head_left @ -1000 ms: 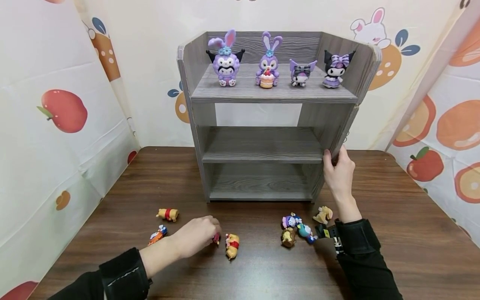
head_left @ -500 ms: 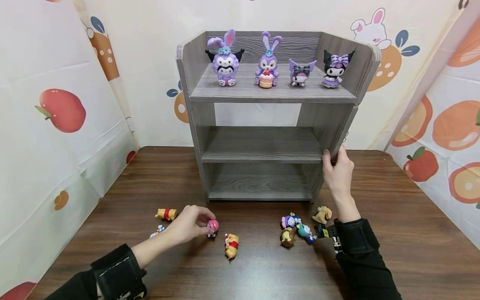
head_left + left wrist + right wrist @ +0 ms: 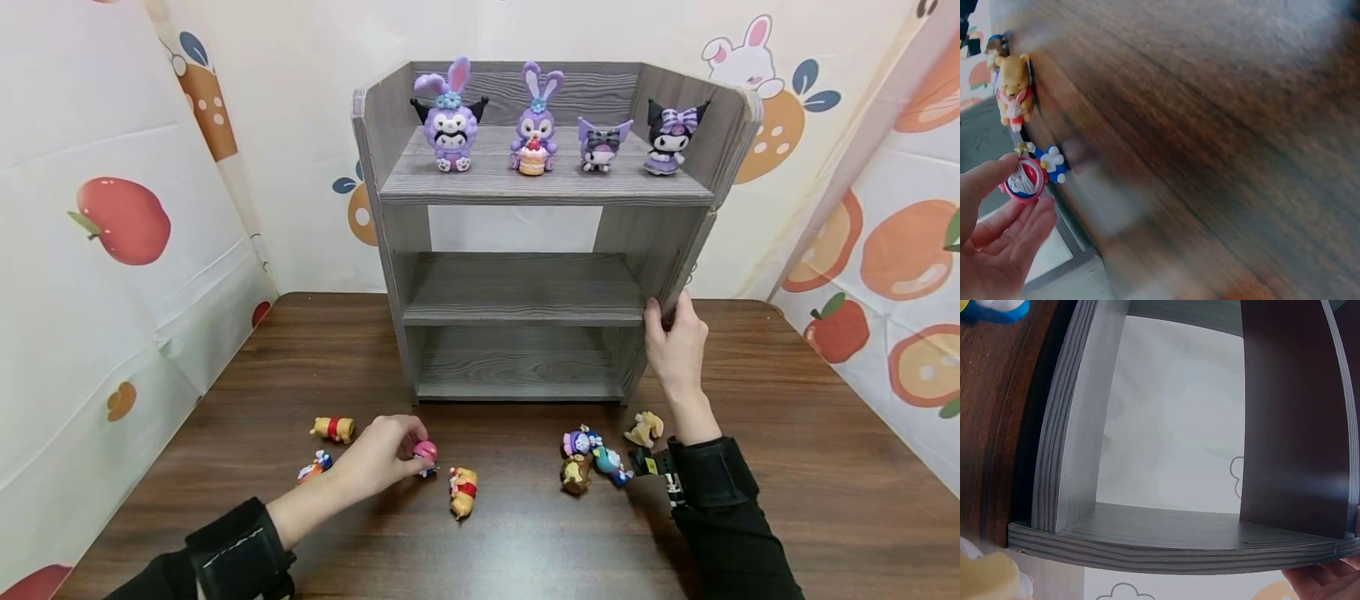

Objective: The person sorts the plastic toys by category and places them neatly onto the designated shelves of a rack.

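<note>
Between thumb and fingertips my left hand pinches a small pink-and-blue cat figurine, low over the table; whether it touches the wood I cannot tell. Its round pink head shows in the head view. Just right of it lies a yellow bear figurine with a red top. My right hand grips the right side panel of a grey wooden shelf unit, thumb at the front edge. In the right wrist view, only some fingers show at that panel's edge.
Another bear figurine and an orange-and-blue figurine lie left of my left hand. Several figurines, including a brown one and a tan one, lie near my right wrist. Several purple figurines stand on the top shelf.
My left hand has drawn back a little to the left and turned, bringing the pink-headed figurine into view, now slightly tilted. The right hand has stayed on the shelf panel.
</note>
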Demonstrator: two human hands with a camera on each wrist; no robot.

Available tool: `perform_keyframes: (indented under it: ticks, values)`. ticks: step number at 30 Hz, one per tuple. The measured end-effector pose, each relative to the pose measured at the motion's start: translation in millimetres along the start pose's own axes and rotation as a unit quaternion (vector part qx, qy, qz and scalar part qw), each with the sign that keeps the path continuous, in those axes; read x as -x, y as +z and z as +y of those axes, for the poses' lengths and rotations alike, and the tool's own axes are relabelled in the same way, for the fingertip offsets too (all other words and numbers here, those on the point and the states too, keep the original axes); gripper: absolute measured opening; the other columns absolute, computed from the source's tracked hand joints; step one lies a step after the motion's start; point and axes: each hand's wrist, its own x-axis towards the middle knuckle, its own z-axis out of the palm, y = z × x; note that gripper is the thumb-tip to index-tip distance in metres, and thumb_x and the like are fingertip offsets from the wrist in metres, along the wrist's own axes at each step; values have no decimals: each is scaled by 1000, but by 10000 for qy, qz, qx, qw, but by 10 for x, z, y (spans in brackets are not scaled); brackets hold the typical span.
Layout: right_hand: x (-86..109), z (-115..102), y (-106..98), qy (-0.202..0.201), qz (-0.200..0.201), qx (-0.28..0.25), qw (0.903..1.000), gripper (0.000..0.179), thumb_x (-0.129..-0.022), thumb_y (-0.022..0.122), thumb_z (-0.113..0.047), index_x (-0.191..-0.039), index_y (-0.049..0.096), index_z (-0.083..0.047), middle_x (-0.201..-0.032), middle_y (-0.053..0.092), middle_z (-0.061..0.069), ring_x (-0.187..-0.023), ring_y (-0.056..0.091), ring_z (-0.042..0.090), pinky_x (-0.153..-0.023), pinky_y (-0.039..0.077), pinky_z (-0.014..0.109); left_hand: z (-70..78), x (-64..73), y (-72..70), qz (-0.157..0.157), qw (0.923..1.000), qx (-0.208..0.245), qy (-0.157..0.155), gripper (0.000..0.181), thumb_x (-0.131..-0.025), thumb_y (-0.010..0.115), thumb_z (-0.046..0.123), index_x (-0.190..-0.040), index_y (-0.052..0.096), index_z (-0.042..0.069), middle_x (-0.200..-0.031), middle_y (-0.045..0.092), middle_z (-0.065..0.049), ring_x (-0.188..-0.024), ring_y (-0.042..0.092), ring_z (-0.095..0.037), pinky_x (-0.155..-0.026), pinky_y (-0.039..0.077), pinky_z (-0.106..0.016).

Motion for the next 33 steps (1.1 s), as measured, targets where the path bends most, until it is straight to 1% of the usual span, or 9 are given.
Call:
perform_keyframes:
  ticks: [2,5,9,12,16,22,24,29,33]
  values:
    - [0,0,-6,-13,1,-8,10000,21,-86,49,-7,-100,54,6,-59,51,13,-46,38,8,-43,27,15,37,-4,20,22,9992,-409,-20,16,-72,72,12,-80,59,6,-72,54,4,-63,52,-7,-55,43,-21]
    - [-1,1,-13,-21,0,-17,10000,21,-86,49,-7,-101,55,7,-59,52,14,-46,38,6,-43,27,14,84,-12,40,42,9948,-1020,-36,18,-73,71,19,-81,60,8,-72,51,6,-61,47,-6,-52,40,-21]
    - [-5,3,-16,-8,1,-8,10000,21,-86,49,-6,-100,55,8,-59,52,15,-47,38,3,-44,27,13,119,-20,53,5,9881,-1540,-28,22,-74,71,26,-82,61,8,-72,50,5,-58,43,-5,-49,37,-21]
    - [-5,3,-18,25,5,3,10000,20,-86,49,-6,-99,55,7,-59,53,15,-48,38,2,-45,28,13,129,-26,52,-58,9856,-1689,13,26,-74,71,30,-84,62,8,-73,50,5,-59,44,-5,-49,37,-21]
    - [-7,7,-21,43,-8,16,10000,20,-86,49,-7,-99,54,7,-60,53,15,-48,39,4,-45,28,13,156,-35,43,-116,9833,-1809,185,31,-70,73,30,-87,61,6,-76,51,4,-63,47,-7,-51,41,-23]
    - [-7,11,-24,49,-19,50,10000,19,-86,49,-7,-99,54,7,-60,53,15,-47,39,6,-44,28,14,240,-49,45,-239,9744,-2175,516,33,-65,78,16,-89,60,3,-82,53,-2,-77,54,-16,-62,48,-30]
    - [-4,12,-22,33,-18,63,10000,19,-86,49,-7,-98,54,7,-59,52,15,-48,39,6,-44,28,14,254,-48,58,-260,9708,-2311,593,32,-63,78,11,-87,60,4,-82,53,-2,-78,55,-17,-61,48,-30]
    - [4,11,-12,-24,-55,19,10000,20,-86,49,-7,-98,54,8,-58,50,13,-47,36,3,-44,27,14,261,-41,100,-168,9641,-2575,624,24,-62,75,4,-80,59,6,-77,51,-1,-73,55,-16,-56,47,-29]
    - [7,10,-8,11,-55,-20,10000,20,-86,48,-7,-99,54,8,-59,50,13,-47,37,3,-44,27,13,264,-45,111,-119,9629,-2633,569,19,-64,72,0,-77,59,7,-76,51,0,-72,54,-15,-55,46,-27]
